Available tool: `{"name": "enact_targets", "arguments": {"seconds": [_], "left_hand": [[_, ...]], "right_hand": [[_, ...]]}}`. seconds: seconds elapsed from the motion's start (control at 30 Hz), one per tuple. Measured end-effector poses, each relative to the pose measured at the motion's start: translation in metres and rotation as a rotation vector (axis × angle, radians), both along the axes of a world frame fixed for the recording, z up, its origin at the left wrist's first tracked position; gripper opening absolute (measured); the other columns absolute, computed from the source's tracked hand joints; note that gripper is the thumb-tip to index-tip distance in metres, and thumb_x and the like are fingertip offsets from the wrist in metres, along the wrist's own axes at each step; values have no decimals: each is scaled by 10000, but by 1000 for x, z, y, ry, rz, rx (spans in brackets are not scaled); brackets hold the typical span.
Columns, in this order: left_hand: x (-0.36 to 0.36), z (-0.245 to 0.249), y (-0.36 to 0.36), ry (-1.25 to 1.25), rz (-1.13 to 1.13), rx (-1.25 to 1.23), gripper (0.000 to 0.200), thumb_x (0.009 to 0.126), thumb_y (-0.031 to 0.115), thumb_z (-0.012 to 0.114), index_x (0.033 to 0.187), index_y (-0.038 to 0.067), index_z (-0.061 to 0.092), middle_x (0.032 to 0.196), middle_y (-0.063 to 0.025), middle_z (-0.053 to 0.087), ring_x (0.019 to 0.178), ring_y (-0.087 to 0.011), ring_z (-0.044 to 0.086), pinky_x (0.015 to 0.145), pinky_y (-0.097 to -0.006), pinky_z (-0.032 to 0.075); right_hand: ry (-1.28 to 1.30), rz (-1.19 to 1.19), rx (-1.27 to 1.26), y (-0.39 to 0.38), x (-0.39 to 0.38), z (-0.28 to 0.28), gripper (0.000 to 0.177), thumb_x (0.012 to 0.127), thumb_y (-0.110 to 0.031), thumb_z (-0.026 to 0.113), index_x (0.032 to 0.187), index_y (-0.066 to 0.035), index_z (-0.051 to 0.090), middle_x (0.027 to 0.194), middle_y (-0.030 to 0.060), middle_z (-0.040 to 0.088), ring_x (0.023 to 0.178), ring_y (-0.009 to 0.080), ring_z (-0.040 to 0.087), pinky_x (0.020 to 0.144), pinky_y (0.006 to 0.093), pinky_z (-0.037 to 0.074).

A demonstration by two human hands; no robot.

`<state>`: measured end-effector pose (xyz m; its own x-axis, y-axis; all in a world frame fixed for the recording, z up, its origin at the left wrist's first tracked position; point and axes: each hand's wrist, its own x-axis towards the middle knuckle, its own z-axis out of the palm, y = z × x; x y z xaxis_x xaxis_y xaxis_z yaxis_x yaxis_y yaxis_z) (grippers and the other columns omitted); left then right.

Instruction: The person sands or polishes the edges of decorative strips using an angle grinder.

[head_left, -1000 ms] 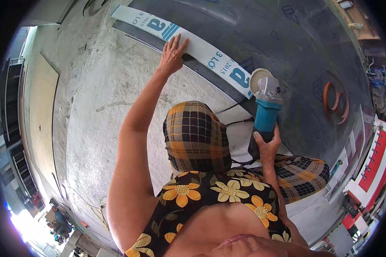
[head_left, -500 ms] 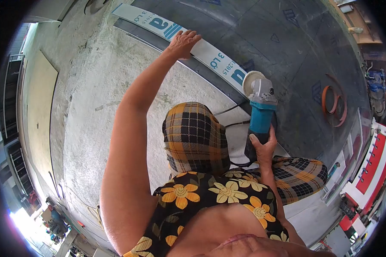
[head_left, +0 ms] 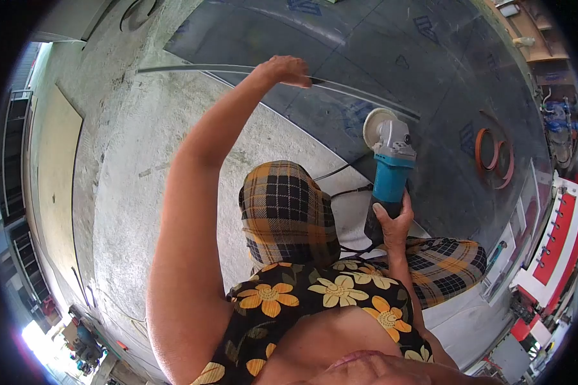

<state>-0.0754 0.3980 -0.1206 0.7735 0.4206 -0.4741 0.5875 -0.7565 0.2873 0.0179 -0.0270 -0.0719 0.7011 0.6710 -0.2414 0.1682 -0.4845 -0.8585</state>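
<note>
Raised over the dark sheet, my left hand (head_left: 286, 69) grips a long narrow strip (head_left: 199, 67) near its middle. The strip is turned edge-on and bows slightly, its left end out over the concrete. My right hand (head_left: 395, 224) is wrapped round the black handle of a teal angle grinder (head_left: 392, 170). A pale round disc (head_left: 374, 128) is fitted at the grinder's head, close to the strip's right end in this view. The grinder's cord runs back past my knee.
A large dark sheet (head_left: 443, 90) with blue printed marks covers much of the floor ahead. On it lies a coiled orange band (head_left: 488, 151). Bare concrete (head_left: 148, 154) spreads to the left, with a pale board (head_left: 56, 160) beyond. Red-and-white equipment (head_left: 555, 234) stands at right.
My left hand has turned the strip from its printed white face to edge-on and lifted it off the dark sheet. The grinder has barely moved.
</note>
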Motion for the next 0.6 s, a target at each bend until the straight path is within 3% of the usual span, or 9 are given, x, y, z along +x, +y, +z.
{"name": "enact_targets", "arguments": {"seconds": [0.1,0.23,0.33,0.5,0.6], "left_hand": [[10,-22,-5,-259,110,-43,488,793,354,646,1201,86,666,1097,-185,688,998,-346,663,880,-470,511],[20,-35,-33,-352,41,90,388,842,411,625,1061,106,721,938,-159,716,889,-369,682,800,-454,545],[21,-30,-53,-430,26,86,373,877,391,650,1067,76,715,914,-159,720,823,-335,699,753,-449,548],[39,-34,-84,-432,87,86,318,834,399,683,954,105,710,830,-138,712,836,-320,700,740,-442,552],[31,-33,-81,-422,88,106,331,818,334,722,1038,94,657,891,-138,705,844,-329,691,717,-444,546]], "right_hand": [[24,-7,28,6,-1,6,814,701,-312,783,1355,41,450,1135,137,593,1013,212,577,926,367,454],[2,12,38,17,3,14,800,701,-308,780,1338,55,459,1098,126,601,978,208,583,910,358,461],[-80,25,32,29,10,10,808,703,-319,788,1331,70,461,1109,145,611,995,232,594,909,362,465],[-241,71,30,49,15,2,832,692,-348,809,1322,79,474,1163,217,620,1057,278,613,922,376,468],[-246,83,51,59,11,4,825,678,-347,816,1315,67,493,1154,236,630,1055,291,630,921,380,473]]}}
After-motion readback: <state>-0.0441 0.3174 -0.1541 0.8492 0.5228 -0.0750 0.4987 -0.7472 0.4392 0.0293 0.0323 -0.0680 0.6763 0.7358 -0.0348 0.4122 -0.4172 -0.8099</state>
